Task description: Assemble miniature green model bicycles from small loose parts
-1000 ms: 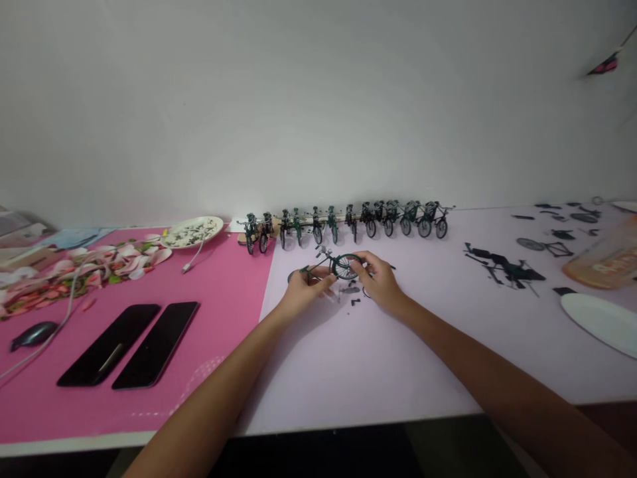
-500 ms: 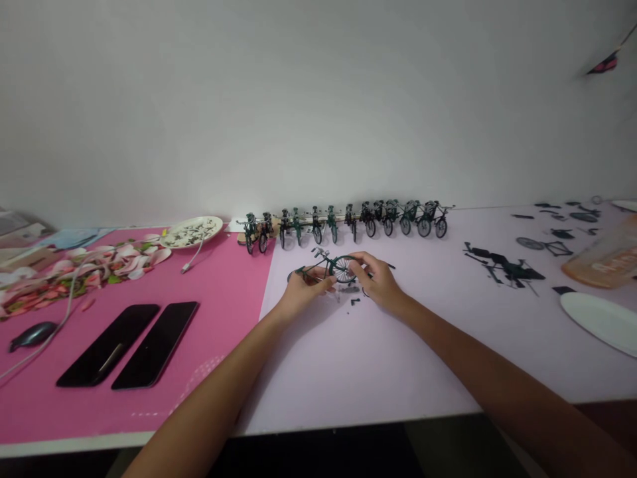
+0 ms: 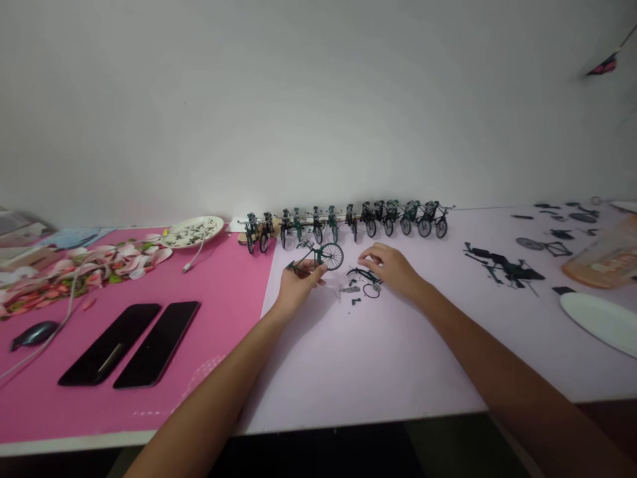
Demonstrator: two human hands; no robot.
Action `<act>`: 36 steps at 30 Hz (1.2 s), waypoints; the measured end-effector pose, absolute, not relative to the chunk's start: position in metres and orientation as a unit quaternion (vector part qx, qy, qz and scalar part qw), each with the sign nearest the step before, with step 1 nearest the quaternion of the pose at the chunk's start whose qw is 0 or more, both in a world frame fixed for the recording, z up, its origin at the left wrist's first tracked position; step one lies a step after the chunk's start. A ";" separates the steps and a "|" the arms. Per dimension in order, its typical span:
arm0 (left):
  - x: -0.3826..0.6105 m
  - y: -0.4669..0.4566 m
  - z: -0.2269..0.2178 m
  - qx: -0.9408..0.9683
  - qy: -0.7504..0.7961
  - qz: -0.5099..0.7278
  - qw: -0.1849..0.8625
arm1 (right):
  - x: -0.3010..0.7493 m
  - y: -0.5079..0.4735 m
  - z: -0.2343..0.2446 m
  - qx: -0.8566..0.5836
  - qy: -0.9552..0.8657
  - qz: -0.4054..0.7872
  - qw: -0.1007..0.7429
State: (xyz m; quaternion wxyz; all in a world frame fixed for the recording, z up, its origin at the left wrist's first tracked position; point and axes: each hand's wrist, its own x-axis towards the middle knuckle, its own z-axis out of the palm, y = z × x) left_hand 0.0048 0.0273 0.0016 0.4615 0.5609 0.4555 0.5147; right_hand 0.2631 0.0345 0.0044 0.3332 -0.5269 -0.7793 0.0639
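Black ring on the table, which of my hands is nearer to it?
Right. The right hand is just behind the ring, slightly to its right; the left hand is farther off to its left, holding a bike.

Model bicycle (image 3: 321,256) — dark green frame, silvery spoked wheel. Row of bicycles (image 3: 348,219): dark green and black. Table (image 3: 378,358) pale lilac; mat (image 3: 219,312) bright pink. Phones (image 3: 132,344) glossy black. Plate (image 3: 192,232) white, dark-speckled. Cloth (image 3: 74,265) — pink-white floral, green leaves.
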 end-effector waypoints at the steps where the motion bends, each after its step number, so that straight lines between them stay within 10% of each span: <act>1: 0.005 0.027 0.001 0.560 0.457 0.515 0.461 | 0.263 0.033 0.004 -0.531 -0.787 0.075 0.305; 36: 0.003 0.026 0.002 0.571 0.463 0.493 0.466 | 0.273 0.029 0.012 -0.767 -0.634 0.077 0.065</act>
